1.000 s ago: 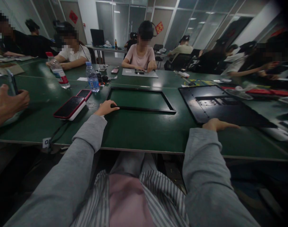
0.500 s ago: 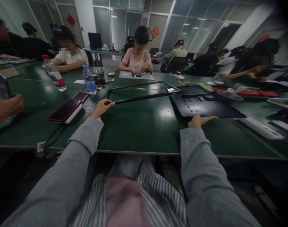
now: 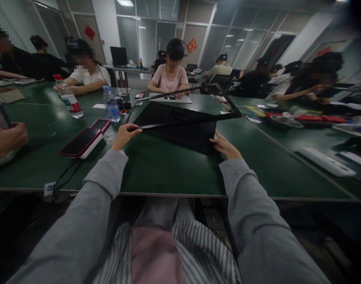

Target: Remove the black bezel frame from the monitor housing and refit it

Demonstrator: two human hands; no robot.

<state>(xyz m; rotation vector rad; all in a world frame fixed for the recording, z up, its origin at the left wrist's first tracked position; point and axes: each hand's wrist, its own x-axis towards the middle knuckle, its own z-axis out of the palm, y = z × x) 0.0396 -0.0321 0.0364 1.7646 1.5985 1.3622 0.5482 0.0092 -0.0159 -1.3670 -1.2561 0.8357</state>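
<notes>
My left hand (image 3: 125,136) pinches the near left corner of a thin black rectangular frame (image 3: 230,101), its fingers closed on it. The frame is raised off the table and slanted, its far right corner highest. Beneath and partly behind it is a flat black panel (image 3: 180,138), tilted, with its dark face towards me. My right hand (image 3: 226,146) grips the panel's right edge near the lower corner, with fingertips showing on the near face. The frame's near bar crosses in front of the panel. Whether frame and panel touch, I cannot tell.
To the left are a red-rimmed phone-like device (image 3: 81,142) with a cable, a blue-capped bottle (image 3: 111,105) and a red-capped bottle (image 3: 69,98). Another person's hand (image 3: 16,136) holds a phone at the left edge. A white power strip (image 3: 325,161) lies right; people sit around the green table (image 3: 168,173).
My right hand has brought the black panel leftwards from the right side, tilting it up beneath the frame. The frame's right end has risen. My left hand has kept its hold.
</notes>
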